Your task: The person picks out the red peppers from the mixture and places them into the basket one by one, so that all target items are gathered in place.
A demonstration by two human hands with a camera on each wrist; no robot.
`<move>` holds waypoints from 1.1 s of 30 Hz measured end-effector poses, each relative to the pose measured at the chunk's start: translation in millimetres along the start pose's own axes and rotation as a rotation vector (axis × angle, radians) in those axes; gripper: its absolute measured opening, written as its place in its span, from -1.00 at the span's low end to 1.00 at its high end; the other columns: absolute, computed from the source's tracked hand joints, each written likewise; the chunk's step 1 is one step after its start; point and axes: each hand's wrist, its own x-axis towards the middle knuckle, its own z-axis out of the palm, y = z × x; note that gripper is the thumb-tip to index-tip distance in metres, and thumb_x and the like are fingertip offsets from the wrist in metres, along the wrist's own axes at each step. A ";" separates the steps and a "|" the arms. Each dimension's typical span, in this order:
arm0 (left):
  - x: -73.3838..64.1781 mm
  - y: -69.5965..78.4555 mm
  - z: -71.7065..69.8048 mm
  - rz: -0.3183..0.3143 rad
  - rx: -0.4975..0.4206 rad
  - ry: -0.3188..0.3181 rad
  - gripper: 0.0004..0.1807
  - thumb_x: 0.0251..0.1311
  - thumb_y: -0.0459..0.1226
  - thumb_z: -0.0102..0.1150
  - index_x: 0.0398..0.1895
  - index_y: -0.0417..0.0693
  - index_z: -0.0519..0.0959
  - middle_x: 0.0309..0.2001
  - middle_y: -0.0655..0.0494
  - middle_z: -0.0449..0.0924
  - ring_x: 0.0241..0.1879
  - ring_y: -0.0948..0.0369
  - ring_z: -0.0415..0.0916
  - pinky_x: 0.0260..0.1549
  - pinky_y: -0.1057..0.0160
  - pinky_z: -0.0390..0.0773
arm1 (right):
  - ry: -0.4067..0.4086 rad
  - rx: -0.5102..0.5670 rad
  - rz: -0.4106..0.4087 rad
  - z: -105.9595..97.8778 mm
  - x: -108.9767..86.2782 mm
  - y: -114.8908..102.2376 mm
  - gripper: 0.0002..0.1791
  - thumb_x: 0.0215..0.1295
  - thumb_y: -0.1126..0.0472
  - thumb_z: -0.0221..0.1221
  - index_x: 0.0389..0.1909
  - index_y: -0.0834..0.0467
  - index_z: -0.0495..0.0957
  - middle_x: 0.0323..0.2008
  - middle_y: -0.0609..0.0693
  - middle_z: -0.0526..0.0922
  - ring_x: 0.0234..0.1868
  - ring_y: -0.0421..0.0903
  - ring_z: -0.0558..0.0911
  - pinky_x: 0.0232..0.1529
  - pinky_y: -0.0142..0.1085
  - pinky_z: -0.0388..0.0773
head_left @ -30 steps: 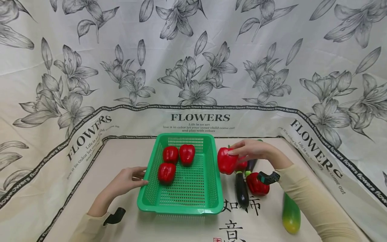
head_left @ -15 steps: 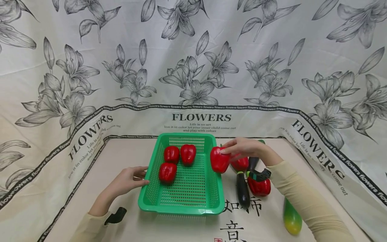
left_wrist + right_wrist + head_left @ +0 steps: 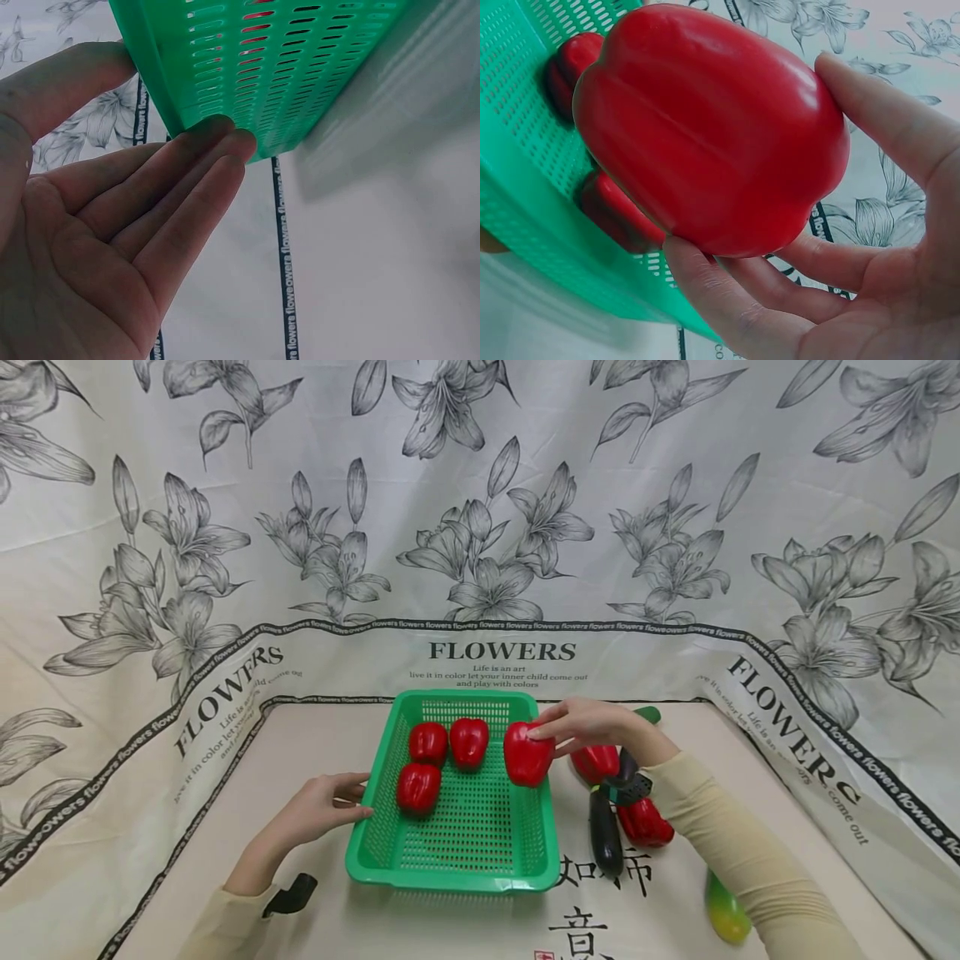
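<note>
Your right hand (image 3: 588,724) pinches a glossy red bell pepper (image 3: 528,762) between thumb and fingers, above the right side of a green perforated plastic basket (image 3: 450,882). Your left hand (image 3: 324,808) keeps its fingers nearly straight, touching the basket's left side. Three similar red peppers (image 3: 469,745) sit inside it. A dark, elongated eggplant (image 3: 606,837) lies on the pale table (image 3: 315,739) to the right.
</note>
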 end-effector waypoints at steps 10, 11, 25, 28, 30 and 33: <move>0.9 1.3 -0.2 0.001 0.003 -0.001 -0.35 0.12 -0.15 0.31 0.26 -0.25 0.39 -0.04 -0.08 0.64 -0.04 0.00 0.60 -0.12 0.08 0.66 | 0.021 -0.006 0.006 10.7 10.5 -7.5 -0.28 0.21 0.02 0.26 0.26 0.38 0.30 0.06 0.19 0.58 -0.01 0.06 0.63 0.03 -0.07 0.60; 1.2 1.3 0.0 -0.001 0.005 0.001 -0.34 0.12 -0.15 0.31 0.25 -0.25 0.39 -0.04 -0.07 0.64 -0.04 0.01 0.60 -0.12 0.08 0.66 | 0.021 -0.008 0.006 11.8 11.5 -8.3 -0.29 0.21 0.02 0.25 0.25 0.37 0.32 0.06 0.19 0.58 0.00 0.06 0.63 0.03 -0.06 0.60; 5.5 3.6 -0.3 0.020 0.011 -0.009 -0.35 0.12 -0.15 0.31 0.25 -0.25 0.39 -0.04 -0.06 0.64 -0.04 0.03 0.60 -0.13 0.09 0.66 | 0.001 0.034 0.016 20.8 30.6 -11.1 -0.31 0.20 0.06 0.27 0.27 0.33 0.34 0.14 0.18 0.53 0.02 0.04 0.62 0.12 -0.01 0.54; 6.1 4.8 -0.7 0.031 0.011 -0.014 -0.35 0.13 -0.15 0.31 0.25 -0.26 0.39 -0.03 -0.07 0.64 -0.04 0.03 0.60 -0.12 0.09 0.66 | -0.001 0.048 0.026 23.7 34.4 -10.7 -0.31 0.19 0.07 0.28 0.27 0.32 0.34 0.16 0.19 0.51 0.03 0.05 0.62 0.15 0.03 0.50; 6.1 5.3 -0.8 0.034 0.011 -0.016 -0.35 0.13 -0.15 0.31 0.25 -0.26 0.39 -0.03 -0.07 0.64 -0.04 0.03 0.60 -0.12 0.09 0.66 | -0.006 0.053 0.029 25.7 37.5 -10.4 -0.30 0.19 0.07 0.28 0.28 0.33 0.33 0.17 0.19 0.50 0.03 0.05 0.62 0.17 0.04 0.47; 6.0 5.8 -0.7 0.031 0.009 -0.017 -0.34 0.13 -0.15 0.31 0.25 -0.27 0.38 -0.03 -0.08 0.64 -0.04 0.03 0.60 -0.11 0.08 0.66 | -0.007 0.067 0.040 28.9 42.8 -10.1 -0.28 0.18 0.06 0.29 0.28 0.33 0.31 0.17 0.19 0.50 0.03 0.05 0.62 0.16 0.02 0.50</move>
